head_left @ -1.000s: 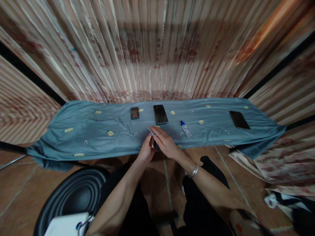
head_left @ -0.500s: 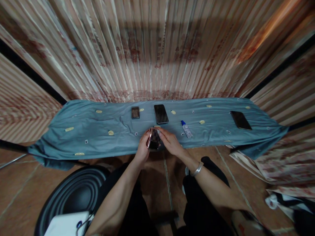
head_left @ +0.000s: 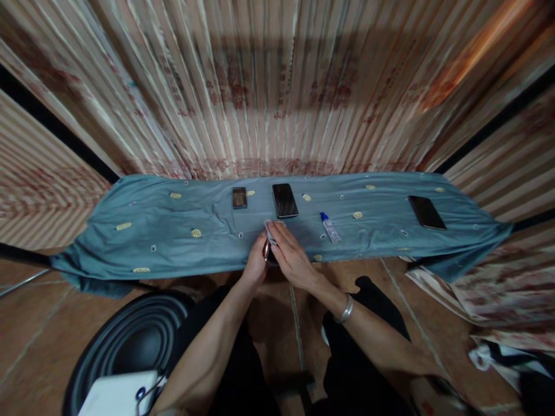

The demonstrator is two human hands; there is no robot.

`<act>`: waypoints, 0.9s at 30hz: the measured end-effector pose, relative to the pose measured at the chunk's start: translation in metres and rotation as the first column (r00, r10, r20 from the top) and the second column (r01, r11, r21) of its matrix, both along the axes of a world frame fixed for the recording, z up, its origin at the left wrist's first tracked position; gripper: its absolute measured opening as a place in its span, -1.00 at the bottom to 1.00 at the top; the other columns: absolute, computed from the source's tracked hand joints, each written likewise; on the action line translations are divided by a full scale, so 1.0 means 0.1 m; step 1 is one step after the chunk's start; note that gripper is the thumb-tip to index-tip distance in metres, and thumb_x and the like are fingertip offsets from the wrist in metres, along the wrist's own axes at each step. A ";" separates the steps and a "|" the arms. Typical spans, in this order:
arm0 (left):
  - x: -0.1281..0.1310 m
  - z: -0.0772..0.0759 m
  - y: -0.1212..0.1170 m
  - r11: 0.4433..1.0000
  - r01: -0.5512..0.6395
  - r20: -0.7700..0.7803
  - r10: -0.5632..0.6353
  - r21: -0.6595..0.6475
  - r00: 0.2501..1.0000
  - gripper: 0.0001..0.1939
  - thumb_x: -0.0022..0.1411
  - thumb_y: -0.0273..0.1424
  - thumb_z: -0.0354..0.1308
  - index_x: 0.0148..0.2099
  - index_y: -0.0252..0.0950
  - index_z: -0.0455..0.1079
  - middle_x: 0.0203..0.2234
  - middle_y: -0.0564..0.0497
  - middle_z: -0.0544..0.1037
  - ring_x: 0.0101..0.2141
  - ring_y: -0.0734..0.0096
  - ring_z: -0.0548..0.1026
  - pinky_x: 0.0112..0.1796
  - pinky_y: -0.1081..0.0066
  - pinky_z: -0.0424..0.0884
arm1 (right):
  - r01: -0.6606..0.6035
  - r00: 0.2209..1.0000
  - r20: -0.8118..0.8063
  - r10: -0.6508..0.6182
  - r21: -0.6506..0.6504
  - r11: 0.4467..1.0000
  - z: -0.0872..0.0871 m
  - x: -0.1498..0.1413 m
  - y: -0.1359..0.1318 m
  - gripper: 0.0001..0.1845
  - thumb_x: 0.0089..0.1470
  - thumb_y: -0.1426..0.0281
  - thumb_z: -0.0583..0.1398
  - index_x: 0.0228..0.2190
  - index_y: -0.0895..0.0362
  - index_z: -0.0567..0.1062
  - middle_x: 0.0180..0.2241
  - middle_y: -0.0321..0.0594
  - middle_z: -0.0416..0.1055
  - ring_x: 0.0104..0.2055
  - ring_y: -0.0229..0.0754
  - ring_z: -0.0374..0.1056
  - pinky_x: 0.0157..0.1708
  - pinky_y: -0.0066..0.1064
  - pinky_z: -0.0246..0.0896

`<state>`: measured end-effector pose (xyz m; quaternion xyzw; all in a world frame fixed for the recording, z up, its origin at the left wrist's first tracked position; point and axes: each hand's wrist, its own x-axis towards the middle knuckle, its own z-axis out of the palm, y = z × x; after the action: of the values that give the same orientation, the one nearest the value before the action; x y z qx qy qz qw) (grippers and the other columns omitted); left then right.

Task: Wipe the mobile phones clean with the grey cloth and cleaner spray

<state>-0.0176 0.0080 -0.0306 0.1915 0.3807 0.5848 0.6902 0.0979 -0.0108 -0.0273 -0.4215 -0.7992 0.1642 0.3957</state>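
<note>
At the near edge of a long, blue-green, yellow-printed tablecloth (head_left: 221, 255), grips with the left hand (head_left: 256, 263) and covers with the right hand (head_left: 293, 257) a slim, glossy, copper-edged dark device (head_left: 266, 251). Faces, just beyond, a black rectangular phone (head_left: 285, 200) and a clear, blue-capped plastic bottle (head_left: 332, 231); holds a thin, pale-grey sheet (head_left: 269, 231) beneath the right fingers.

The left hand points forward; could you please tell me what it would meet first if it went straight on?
The left hand would likely meet the grey cloth and the right hand first, just ahead of it; beyond, the black phone seems roughly in line, though depth is unclear.
</note>
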 end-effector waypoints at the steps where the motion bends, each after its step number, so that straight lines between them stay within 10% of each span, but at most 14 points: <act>1: 0.00 -0.01 0.00 1.000 -0.021 -0.003 0.021 0.009 1.000 -0.81 0.18 -0.34 0.17 -0.20 -0.28 0.52 -0.21 -0.01 0.64 0.01 0.30 0.52 0.07 0.36 0.34 | -0.005 1.000 0.017 0.005 -0.001 1.000 -0.01 -0.03 -0.02 -0.37 0.35 0.35 -0.06 0.38 0.05 -0.06 0.39 -0.11 0.00 0.43 -0.10 -0.12 0.39 -0.02 -0.11; 15: -0.12 0.34 0.11 0.990 0.008 0.103 0.007 -0.142 0.995 -0.47 0.36 -0.19 -0.21 -0.20 -0.44 0.51 -0.45 -0.21 0.63 -0.23 0.10 0.62 -0.12 0.16 0.50 | -0.095 0.977 0.197 0.079 0.074 0.993 -0.02 -0.10 -0.28 -0.41 0.30 0.34 0.04 0.31 0.19 0.14 0.29 0.08 0.18 0.37 0.01 0.05 0.30 0.03 0.08; 23: -0.06 0.22 0.11 0.995 -0.004 0.101 0.014 -0.101 0.995 -0.55 0.30 -0.16 -0.06 -0.24 -0.42 0.51 -0.38 -0.20 0.65 -0.16 0.11 0.62 -0.05 0.20 0.47 | 0.035 0.976 0.210 -0.054 0.092 0.995 -0.02 0.00 -0.23 -0.47 0.28 0.38 0.05 0.24 0.24 0.28 0.22 0.11 0.30 0.29 0.09 0.16 0.25 0.06 0.14; 27: -0.01 0.11 0.10 0.967 0.202 0.133 -0.183 -0.153 0.974 -0.48 0.28 -0.07 -0.03 -0.23 -0.44 0.52 -0.29 -0.27 0.65 -0.09 0.05 0.59 0.03 0.13 0.42 | -0.055 0.982 0.189 0.028 0.140 0.989 -0.04 -0.05 -0.26 -0.45 0.30 0.37 0.00 0.27 0.27 0.22 0.25 0.08 0.25 0.34 0.03 0.08 0.29 0.01 0.09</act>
<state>-0.0182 0.0179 -0.0192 0.1345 0.3661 0.4915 0.7786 0.0927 -0.0369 -0.0314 -0.3885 -0.8513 0.0739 0.3449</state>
